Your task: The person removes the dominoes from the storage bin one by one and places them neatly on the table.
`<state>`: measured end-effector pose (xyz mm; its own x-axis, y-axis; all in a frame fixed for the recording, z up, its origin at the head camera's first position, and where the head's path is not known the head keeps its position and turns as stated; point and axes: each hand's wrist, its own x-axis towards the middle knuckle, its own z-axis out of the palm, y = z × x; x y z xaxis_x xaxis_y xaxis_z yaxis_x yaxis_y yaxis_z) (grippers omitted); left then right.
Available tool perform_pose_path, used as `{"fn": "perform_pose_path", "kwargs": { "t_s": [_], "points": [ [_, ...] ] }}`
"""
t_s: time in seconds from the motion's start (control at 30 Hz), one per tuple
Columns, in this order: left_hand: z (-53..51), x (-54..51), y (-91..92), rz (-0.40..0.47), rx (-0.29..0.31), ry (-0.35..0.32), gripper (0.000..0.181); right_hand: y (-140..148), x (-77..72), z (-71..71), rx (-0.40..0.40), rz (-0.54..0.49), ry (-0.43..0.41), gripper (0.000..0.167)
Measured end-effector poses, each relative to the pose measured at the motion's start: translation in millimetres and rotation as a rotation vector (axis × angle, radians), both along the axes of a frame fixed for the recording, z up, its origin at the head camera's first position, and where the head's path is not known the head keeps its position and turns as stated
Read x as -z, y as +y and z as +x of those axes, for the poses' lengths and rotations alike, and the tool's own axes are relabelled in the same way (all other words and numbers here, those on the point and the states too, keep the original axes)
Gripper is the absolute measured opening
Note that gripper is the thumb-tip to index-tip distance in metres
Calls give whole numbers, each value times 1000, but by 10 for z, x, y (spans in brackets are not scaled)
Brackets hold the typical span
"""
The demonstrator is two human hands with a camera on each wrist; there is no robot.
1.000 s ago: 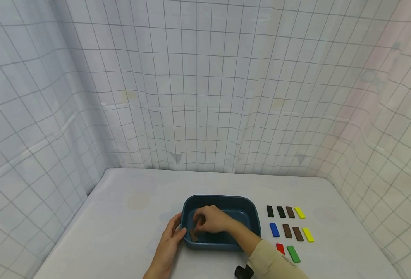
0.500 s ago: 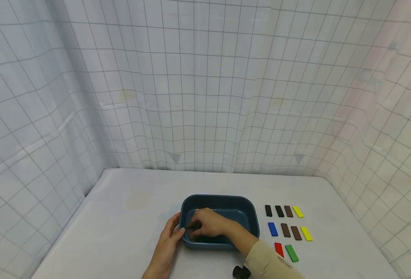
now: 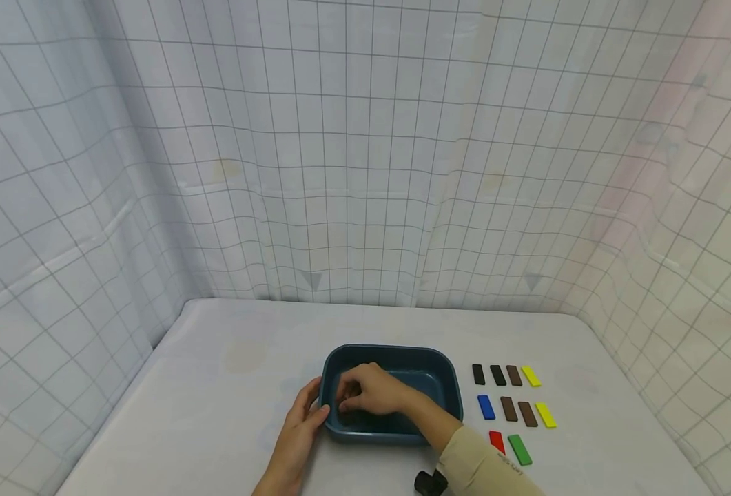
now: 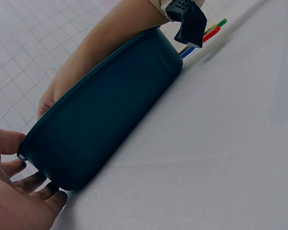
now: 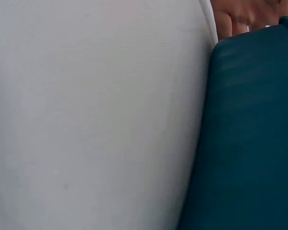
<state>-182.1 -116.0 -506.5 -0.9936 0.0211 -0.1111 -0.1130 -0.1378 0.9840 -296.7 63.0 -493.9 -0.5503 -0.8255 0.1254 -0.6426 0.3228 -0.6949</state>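
Note:
A dark blue rectangular bin (image 3: 402,439) stands on the white table. At its left end my left hand (image 3: 297,430) grips the wall, thumb at the rim and fingers against the outside; the left wrist view shows this hand (image 4: 19,191) close up. My right hand (image 3: 374,391) reaches down inside the left part of the bin with curled fingers. A small brown block is in its grasp, mostly hidden by the fingers. The right wrist view shows the bin's outer wall (image 5: 249,134) and not the right fingers.
Right of the bin lie rows of small flat blocks: black (image 3: 479,374), brown (image 3: 509,408), yellow (image 3: 546,415), blue (image 3: 486,407), red (image 3: 497,441) and green (image 3: 519,450). A black wrist device (image 3: 430,483) shows below the right sleeve (image 3: 486,461). Gridded white curtains (image 3: 365,172) surround the table.
The brown block at the bin's front left corner has gone from sight under my right hand. That hand dipped toward the corner, then rose slightly. My left hand stays at the bin.

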Motion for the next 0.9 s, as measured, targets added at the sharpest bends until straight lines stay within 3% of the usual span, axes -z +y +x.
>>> {"fn": "perform_pose_path", "kwargs": {
  "t_s": [0.27,0.73,0.9],
  "points": [
    [4,-3,-9,-8,-15,-8,57,51,-50,-32,61,-79,-109,6],
    [26,-25,23,-8,-31,5,58,328,-246,-56,155,-92,-80,5],
    [4,0,13,-24,-26,-2,58,427,-247,-52,169,-78,-92,5]
  ]
}}
